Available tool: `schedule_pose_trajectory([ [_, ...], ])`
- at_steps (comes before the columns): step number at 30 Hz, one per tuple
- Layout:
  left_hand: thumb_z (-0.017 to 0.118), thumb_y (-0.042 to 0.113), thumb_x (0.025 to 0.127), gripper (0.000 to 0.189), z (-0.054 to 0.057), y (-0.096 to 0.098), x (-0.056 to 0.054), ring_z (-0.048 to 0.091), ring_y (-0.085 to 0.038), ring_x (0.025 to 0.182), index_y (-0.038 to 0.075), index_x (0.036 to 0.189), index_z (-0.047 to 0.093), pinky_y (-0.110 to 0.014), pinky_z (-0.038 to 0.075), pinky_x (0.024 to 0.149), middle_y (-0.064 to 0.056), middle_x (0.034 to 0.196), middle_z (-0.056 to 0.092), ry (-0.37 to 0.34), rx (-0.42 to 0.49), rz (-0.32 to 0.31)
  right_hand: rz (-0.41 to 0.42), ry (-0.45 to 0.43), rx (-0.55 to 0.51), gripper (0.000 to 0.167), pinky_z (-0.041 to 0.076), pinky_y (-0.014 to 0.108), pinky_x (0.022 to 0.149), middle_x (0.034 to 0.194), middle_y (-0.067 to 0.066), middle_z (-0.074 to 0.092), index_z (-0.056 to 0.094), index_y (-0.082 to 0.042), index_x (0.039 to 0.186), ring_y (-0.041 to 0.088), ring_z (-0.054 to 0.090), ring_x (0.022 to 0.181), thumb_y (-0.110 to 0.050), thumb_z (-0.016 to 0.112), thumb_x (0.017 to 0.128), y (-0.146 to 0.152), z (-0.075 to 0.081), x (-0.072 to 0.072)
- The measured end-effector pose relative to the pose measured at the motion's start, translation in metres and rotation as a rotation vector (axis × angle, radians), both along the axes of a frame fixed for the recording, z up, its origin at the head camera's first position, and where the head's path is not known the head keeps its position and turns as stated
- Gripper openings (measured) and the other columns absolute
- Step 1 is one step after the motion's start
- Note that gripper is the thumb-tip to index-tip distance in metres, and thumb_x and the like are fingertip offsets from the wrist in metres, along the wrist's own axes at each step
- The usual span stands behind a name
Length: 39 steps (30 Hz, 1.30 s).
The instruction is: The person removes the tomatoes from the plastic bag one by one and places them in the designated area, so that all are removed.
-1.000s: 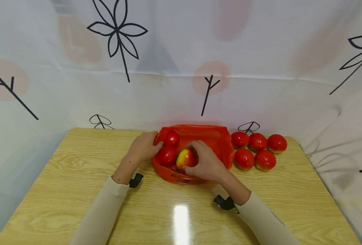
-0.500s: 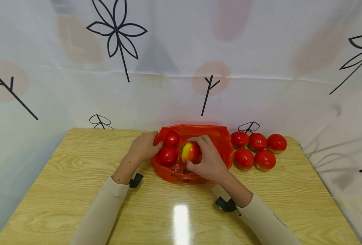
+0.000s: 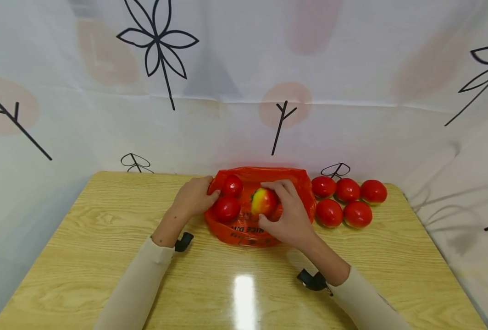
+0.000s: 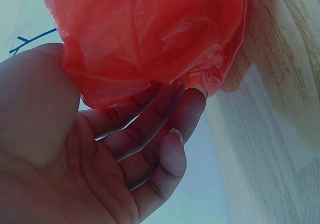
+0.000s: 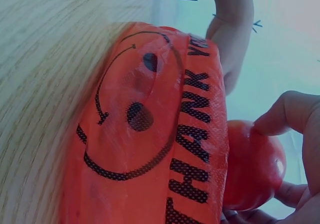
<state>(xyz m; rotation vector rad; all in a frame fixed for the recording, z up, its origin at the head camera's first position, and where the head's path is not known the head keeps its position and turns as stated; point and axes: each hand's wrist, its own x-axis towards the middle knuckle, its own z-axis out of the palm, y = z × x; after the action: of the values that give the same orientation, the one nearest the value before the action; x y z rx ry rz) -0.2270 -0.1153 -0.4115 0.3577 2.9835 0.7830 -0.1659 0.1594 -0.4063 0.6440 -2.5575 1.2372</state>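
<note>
A red plastic bag stands with its mouth spread wide at the back middle of the table. My left hand holds the bag's left rim; in the left wrist view the thumb and fingers close on the thin red film. Inside the bag's left part lie two red tomatoes, one behind and one in front. Over the bag's middle, my right hand grips another tomato between thumb and fingers, its yellowish side and green leaves turned left. The right wrist view has this tomato just above the rim.
Several more tomatoes sit in two rows right of the bag, close against it. The wooden table ends at a patterned cloth behind the bag. Black printed lettering covers the bag's front.
My right hand has moved the tomato up and to the right inside the bag's mouth, away from the two on the left. The left hand has stayed on the rim.
</note>
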Motion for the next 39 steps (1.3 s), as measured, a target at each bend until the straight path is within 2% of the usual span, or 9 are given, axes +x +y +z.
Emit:
schedule_pose_trajectory([
  [9, 0.066, 0.024, 0.102, 0.026, 0.001, 0.001, 0.0, 0.062, -0.023, 0.077, 0.003, 0.117, 0.068, -0.033, 0.056, 0.067, -0.007, 0.088, 0.068, 0.002, -0.003, 0.003, -0.003, 0.034, -0.054, 0.064, 0.059, 0.043, 0.09, 0.138, 0.002, 0.052, 0.061, -0.019, 0.141, 0.017, 0.055, 0.115, -0.01, 0.082, 0.08, 0.011, 0.006, 0.006],
  [13, 0.066, 0.024, 0.102, 0.026, 0.001, 0.001, 0.0, 0.062, -0.023, 0.077, 0.003, 0.117, 0.068, -0.033, 0.056, 0.067, -0.006, 0.088, 0.069, 0.002, -0.005, 0.002, -0.014, 0.027, -0.044, 0.065, 0.057, 0.043, 0.091, 0.138, 0.001, 0.052, 0.061, -0.02, 0.142, 0.016, 0.055, 0.114, -0.011, 0.082, 0.08, 0.016, 0.008, 0.008],
  [21, 0.067, 0.024, 0.102, 0.026, 0.0, 0.0, 0.0, 0.062, -0.023, 0.076, 0.003, 0.117, 0.068, -0.032, 0.055, 0.065, -0.006, 0.086, 0.068, -0.003, -0.008, 0.009, -0.049, 0.005, -0.028, 0.067, 0.055, 0.051, 0.096, 0.137, 0.004, 0.051, 0.061, -0.02, 0.141, 0.021, 0.054, 0.118, -0.009, 0.083, 0.079, 0.027, 0.008, 0.013],
  [30, 0.067, 0.024, 0.102, 0.025, 0.001, 0.0, 0.001, 0.061, -0.022, 0.074, 0.004, 0.115, 0.068, -0.031, 0.054, 0.062, -0.006, 0.084, 0.067, -0.005, -0.005, 0.013, -0.102, 0.03, 0.029, 0.068, 0.055, 0.05, 0.097, 0.138, 0.002, 0.051, 0.061, -0.02, 0.142, 0.018, 0.053, 0.121, -0.01, 0.084, 0.079, 0.041, 0.008, 0.022],
  [33, 0.067, 0.024, 0.102, 0.023, 0.001, 0.001, 0.001, 0.06, -0.022, 0.072, 0.004, 0.113, 0.068, -0.03, 0.052, 0.061, -0.006, 0.081, 0.064, -0.003, -0.004, 0.009, -0.122, 0.033, 0.044, 0.069, 0.056, 0.044, 0.097, 0.139, 0.002, 0.051, 0.061, -0.02, 0.142, 0.018, 0.054, 0.122, -0.01, 0.085, 0.078, 0.047, 0.007, 0.027],
  [39, 0.066, 0.023, 0.102, 0.023, 0.002, 0.0, 0.002, 0.059, -0.022, 0.071, 0.003, 0.113, 0.068, -0.03, 0.05, 0.06, -0.006, 0.079, 0.063, 0.0, -0.01, 0.009, -0.142, 0.03, 0.03, 0.069, 0.049, 0.018, 0.094, 0.139, 0.002, 0.051, 0.062, -0.019, 0.142, 0.017, 0.052, 0.12, -0.006, 0.084, 0.078, 0.057, 0.007, 0.03],
])
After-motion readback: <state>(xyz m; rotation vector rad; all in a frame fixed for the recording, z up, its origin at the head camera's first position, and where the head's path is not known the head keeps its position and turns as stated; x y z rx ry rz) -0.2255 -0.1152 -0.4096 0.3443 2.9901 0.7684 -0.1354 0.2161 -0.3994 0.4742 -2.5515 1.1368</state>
